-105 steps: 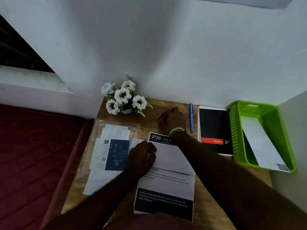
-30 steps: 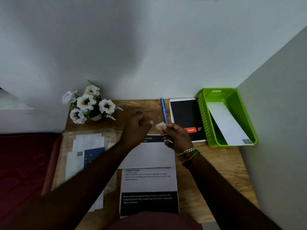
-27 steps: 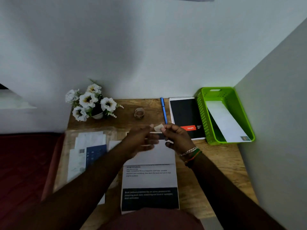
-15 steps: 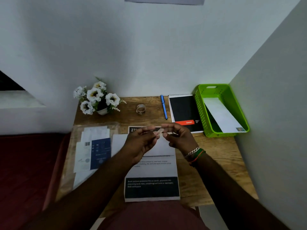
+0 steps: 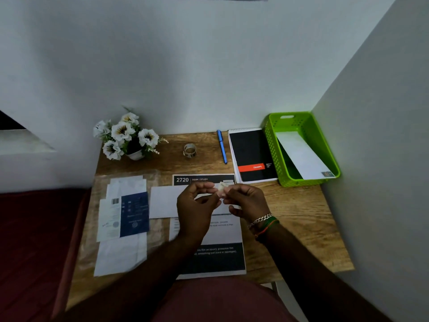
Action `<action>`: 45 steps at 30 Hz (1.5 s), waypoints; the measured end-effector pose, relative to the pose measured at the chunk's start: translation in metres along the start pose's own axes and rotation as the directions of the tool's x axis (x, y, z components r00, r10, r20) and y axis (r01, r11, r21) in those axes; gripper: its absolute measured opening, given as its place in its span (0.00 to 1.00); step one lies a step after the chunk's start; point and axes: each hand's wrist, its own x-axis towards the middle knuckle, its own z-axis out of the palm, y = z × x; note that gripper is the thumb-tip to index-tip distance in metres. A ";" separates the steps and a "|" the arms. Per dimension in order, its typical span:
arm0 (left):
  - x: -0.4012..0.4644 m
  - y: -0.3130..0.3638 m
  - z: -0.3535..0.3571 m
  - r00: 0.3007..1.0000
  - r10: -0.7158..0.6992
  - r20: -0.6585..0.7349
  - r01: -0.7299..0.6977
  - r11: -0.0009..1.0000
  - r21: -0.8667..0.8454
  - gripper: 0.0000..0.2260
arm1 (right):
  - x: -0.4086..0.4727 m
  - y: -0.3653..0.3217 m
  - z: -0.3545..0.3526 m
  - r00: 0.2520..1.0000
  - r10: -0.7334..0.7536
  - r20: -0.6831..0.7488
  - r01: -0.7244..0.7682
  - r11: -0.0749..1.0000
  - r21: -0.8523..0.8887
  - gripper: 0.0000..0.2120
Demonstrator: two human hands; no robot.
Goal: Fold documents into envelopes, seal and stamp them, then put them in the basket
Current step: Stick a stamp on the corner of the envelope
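Note:
Both hands meet above a white envelope (image 5: 163,201) lying across a printed sheet (image 5: 213,259) in the middle of the desk. My right hand (image 5: 246,201) pinches a small pale stamp (image 5: 221,188) at its fingertips. My left hand (image 5: 197,205) has its fingertips at the same stamp from the left side. A small roll of stamps (image 5: 190,150) stands on the desk behind them. The green basket (image 5: 274,145) at the back right holds one white envelope (image 5: 301,154).
A stack of papers and envelopes in plastic (image 5: 125,219) lies at the left. White flowers in a pot (image 5: 125,135) stand at the back left. A blue pen (image 5: 221,146) and a black notepad (image 5: 253,154) lie beside the basket. A wall rises on the right.
My right hand left the roll at the back of the desk and now holds a stamp. My left hand lifted off the envelope and joined it at the stamp.

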 end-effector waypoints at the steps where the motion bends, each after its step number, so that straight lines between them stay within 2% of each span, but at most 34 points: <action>1: 0.001 -0.001 0.001 1.000 -0.013 0.001 0.013 1.000 -0.011 0.12 | 0.001 -0.001 -0.001 1.000 0.007 0.000 -0.007 1.000 -0.005 0.07; 4: 0.007 -0.005 0.004 1.000 -0.031 -0.004 0.031 1.000 0.003 0.12 | 0.005 -0.004 -0.004 0.999 0.037 0.005 -0.037 0.999 -0.006 0.06; 9: 0.020 -0.005 0.004 0.998 0.045 0.031 -0.049 0.989 0.141 0.13 | 0.012 -0.013 -0.007 0.998 0.066 -0.023 -0.065 0.998 0.019 0.09; 14: 0.040 0.008 0.002 0.969 0.150 0.197 -0.201 0.942 0.269 0.12 | 0.020 -0.016 -0.011 0.993 -0.108 0.040 0.112 0.987 -0.116 0.07; 17: 0.055 0.013 0.002 0.955 0.157 0.254 -0.225 0.936 0.270 0.12 | 0.023 -0.014 -0.009 0.988 -0.130 0.081 0.138 0.986 -0.092 0.06; 20: 0.059 0.006 0.004 0.978 0.109 0.179 -0.150 0.961 0.232 0.11 | 0.026 -0.006 -0.006 0.994 -0.100 0.049 0.101 0.994 -0.028 0.05; 23: 0.053 -0.013 0.004 0.988 -0.018 0.150 -0.022 0.966 0.259 0.12 | 0.026 0.005 -0.003 0.997 -0.001 -0.077 0.005 0.999 0.051 0.03; 25: 0.049 -0.026 0.003 0.979 -0.054 0.198 -0.016 0.942 0.336 0.10 | 0.024 0.015 -0.004 0.991 0.065 -0.119 -0.058 0.996 0.064 0.02; 28: 0.048 -0.042 0.003 0.970 -0.023 0.242 -0.083 0.904 0.419 0.08 | 0.020 0.029 -0.007 0.982 0.120 -0.144 -0.118 0.993 0.021 0.03; 30: 0.052 -0.054 0.000 0.953 0.063 0.295 -0.218 0.820 0.530 0.10 | 0.021 0.034 -0.010 0.974 0.123 -0.189 -0.123 0.992 0.012 0.03; 32: 0.061 -0.067 -0.005 0.904 0.134 0.405 -0.402 0.589 0.701 0.19 | 0.025 0.037 -0.013 0.957 0.102 -0.272 -0.109 0.994 -0.012 0.01; 34: 0.068 -0.078 -0.012 0.854 0.107 0.510 -0.506 0.405 0.762 0.26 | 0.030 0.039 -0.016 0.936 0.070 -0.346 -0.089 0.995 -0.039 0.02; 37: 0.065 -0.089 -0.022 0.833 0.017 0.552 -0.523 0.349 0.778 0.26 | 0.037 0.042 -0.021 0.917 0.048 -0.395 -0.067 0.997 -0.034 0.06; 42: 0.050 -0.101 -0.031 0.826 0.090 0.557 -0.554 0.316 0.770 0.23 | 0.047 0.052 -0.025 0.911 0.062 -0.407 -0.108 0.990 -0.090 0.02; 45: 0.050 -0.100 -0.026 0.832 0.117 0.543 -0.550 0.310 0.775 0.22 | 0.050 0.055 -0.024 0.915 0.032 -0.402 -0.111 0.978 -0.176 0.04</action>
